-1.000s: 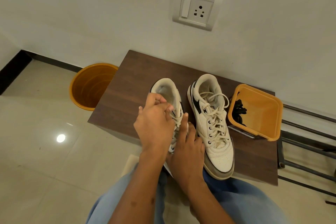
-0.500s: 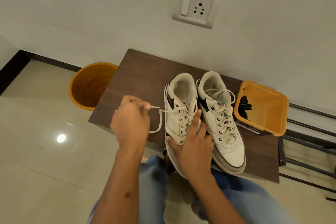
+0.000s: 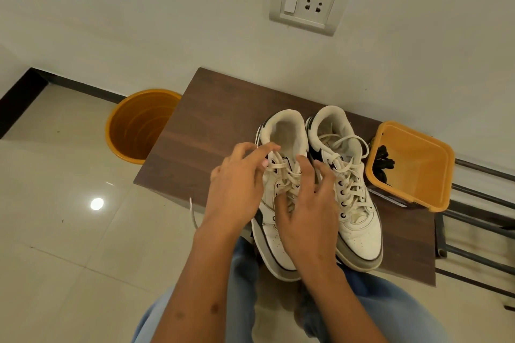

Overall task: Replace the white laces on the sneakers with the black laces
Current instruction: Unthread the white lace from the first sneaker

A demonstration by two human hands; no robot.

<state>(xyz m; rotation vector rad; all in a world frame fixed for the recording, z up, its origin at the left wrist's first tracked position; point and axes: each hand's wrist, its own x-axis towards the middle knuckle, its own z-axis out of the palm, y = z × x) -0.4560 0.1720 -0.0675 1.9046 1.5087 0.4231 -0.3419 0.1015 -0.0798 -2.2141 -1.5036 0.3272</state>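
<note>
Nearest: blue-jeaned knees (image 3: pixel 390 315) at the bottom edge, two bare forearms reaching forward over them.

Left hand (image 3: pixel 237 189): over the left sneaker (image 3: pixel 278 234), fingers loosely bent, fingertips at the upper white laces (image 3: pixel 284 172); whether pinching a lace cannot be told. Loose lace end (image 3: pixel 192 213) hanging past the table (image 3: pixel 211 108) edge just left of the wrist.

Right hand (image 3: pixel 303 211): fingers spread, lying across the left sneaker's lace area, index finger up along the tongue, outer fingers toward the right sneaker (image 3: pixel 354 203).

Both sneakers: side by side, touching, toes toward the person, toe of the left one overhanging the near table edge. Right sneaker fully laced in white.

Right of the sneakers: square orange tub (image 3: pixel 423 175) on the table, tilted, black laces (image 3: pixel 384 161) inside at its left wall.

Left, on the floor: round orange bin (image 3: pixel 131 131) beside the table.

Farthest: wall switch and socket plate (image 3: pixel 309 0).
</note>
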